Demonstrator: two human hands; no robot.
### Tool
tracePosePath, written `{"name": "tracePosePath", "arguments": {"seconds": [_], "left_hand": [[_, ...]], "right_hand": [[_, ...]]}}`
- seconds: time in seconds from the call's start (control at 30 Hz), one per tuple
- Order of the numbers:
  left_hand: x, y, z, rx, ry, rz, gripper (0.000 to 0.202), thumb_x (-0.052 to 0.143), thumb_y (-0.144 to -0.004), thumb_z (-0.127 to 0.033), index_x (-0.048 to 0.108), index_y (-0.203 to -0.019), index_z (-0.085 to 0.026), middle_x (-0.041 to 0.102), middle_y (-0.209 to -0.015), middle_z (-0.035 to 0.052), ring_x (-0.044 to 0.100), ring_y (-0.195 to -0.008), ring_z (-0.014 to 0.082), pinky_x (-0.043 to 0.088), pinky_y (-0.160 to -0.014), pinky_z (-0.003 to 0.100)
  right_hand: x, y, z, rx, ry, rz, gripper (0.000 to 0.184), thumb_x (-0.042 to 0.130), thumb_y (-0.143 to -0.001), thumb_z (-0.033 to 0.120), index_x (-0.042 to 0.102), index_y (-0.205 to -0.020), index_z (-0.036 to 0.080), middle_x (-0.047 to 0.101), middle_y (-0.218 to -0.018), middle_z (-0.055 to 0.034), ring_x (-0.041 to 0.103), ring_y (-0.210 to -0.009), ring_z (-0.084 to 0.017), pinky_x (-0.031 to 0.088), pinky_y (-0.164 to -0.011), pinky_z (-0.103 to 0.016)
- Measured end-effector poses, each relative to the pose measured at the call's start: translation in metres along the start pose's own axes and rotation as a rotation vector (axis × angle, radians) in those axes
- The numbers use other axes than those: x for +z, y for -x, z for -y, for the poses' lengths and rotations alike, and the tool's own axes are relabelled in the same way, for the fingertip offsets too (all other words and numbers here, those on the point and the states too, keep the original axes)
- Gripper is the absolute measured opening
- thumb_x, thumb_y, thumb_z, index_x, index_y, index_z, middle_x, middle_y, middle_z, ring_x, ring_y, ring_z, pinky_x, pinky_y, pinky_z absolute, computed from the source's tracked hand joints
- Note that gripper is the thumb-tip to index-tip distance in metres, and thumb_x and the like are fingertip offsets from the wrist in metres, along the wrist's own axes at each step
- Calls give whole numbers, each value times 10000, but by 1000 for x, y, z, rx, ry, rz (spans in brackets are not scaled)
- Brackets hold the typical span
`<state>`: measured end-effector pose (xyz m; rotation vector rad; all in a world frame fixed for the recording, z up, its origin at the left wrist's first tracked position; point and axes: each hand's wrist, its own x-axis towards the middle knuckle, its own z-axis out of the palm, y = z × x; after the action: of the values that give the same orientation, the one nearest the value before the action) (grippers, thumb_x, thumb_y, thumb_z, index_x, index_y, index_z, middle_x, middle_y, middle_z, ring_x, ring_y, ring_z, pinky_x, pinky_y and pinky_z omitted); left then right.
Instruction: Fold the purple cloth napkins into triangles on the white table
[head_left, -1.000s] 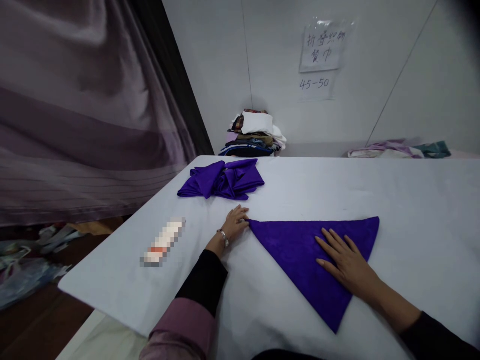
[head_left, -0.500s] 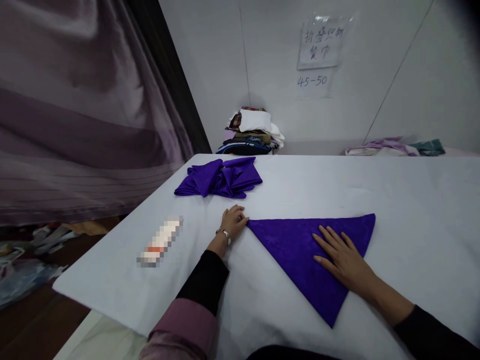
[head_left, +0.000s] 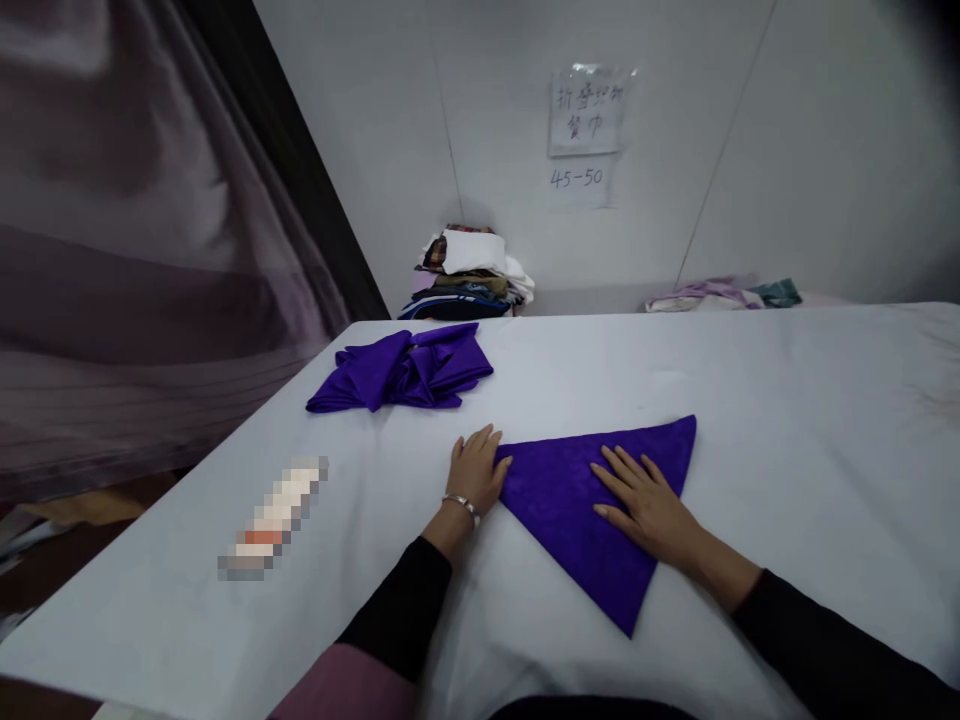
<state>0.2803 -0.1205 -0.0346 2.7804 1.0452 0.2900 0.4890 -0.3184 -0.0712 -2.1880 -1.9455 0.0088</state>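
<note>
A purple cloth (head_left: 555,500) lay flat in a triangle on a white table (head_left: 810,430) as a person worked over it with two bare hands. The right hand (head_left: 649,510) rested palm down on the cloth's 3 o'clock side, its fingers fanned apart and pointing toward 10 o'clock; the cloth ran beneath them and out to the hand's 9 o'clock, with one corner showing past the hand at 1 o'clock and another at 6 o'clock. The left hand (head_left: 476,475), a silver bracelet (head_left: 461,508) at its wrist, touched the corner at the cloth's 10 o'clock, so that most of the fabric lay toward that hand's 3 to 4 o'clock. Its fingers sat fairly close together with the thumb over the corner, though whether they pinched it could not be told. A crumpled heap of purple fabric (head_left: 442,365) lay apart at the left hand's 11 o'clock, and a blurred-out object (head_left: 277,510) at its 9 o'clock. Beyond the table, at 12 o'clock, stood a stack of clothes (head_left: 472,255), with handwritten paper signs (head_left: 585,130) on the wall (head_left: 675,120) toward 1 o'clock.
</note>
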Motion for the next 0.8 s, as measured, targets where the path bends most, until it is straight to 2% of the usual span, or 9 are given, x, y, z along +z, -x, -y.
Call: {"name": "tracePosePath", "arguments": {"seconds": [0.13,0.23,0.3,0.37,0.57,0.8], "left_hand": [[-5,-14,17,-72,-39,71,414,530,-816,-406,526,-1188,-226,566,-1200,80,469,-1135,259,302,-988,417],[-10,-28,25,-59,-42,144,250,574,-778,-406,635,-960,-245,647,-980,36,550,-983,241,372,-894,385],[-12,-36,26,-45,-42,193,162,585,-766,-388,650,-830,-254,659,-883,7,571,-920,215,397,-839,341],[-12,-44,27,-34,-48,215,140,578,-768,-375,646,-791,-254,658,-874,-1,574,-911,205,402,-813,317],[-11,-61,29,-51,-74,211,180,540,-793,-381,643,-833,-239,657,-946,24,573,-951,211,404,-805,306],[-14,-63,30,-98,-78,219,158,590,-759,-390,654,-794,-250,680,-913,10,606,-906,206,432,-771,289]], "right_hand": [[-3,-1,2,7,-23,11,604,291,-893,594,297,-1403,271,230,-1481,-88,169,-1354,-273,145,-1061,-527],[-6,-2,4,18,-28,23,616,279,-894,600,300,-1404,255,225,-1481,-97,167,-1354,-273,141,-1064,-521],[-9,-3,5,25,-25,31,630,268,-891,609,309,-1401,241,229,-1479,-105,168,-1354,-274,140,-1066,-517],[-10,-5,7,33,-21,43,644,252,-888,620,322,-1396,231,237,-1475,-112,171,-1352,-278,141,-1065,-518],[-12,-14,11,57,-6,38,673,214,-885,636,317,-1399,213,227,-1476,-127,172,-1350,-296,153,-1056,-535],[-11,-15,13,66,8,23,669,196,-892,626,329,-1395,205,245,-1470,-130,190,-1345,-294,153,-1059,-526]]}}
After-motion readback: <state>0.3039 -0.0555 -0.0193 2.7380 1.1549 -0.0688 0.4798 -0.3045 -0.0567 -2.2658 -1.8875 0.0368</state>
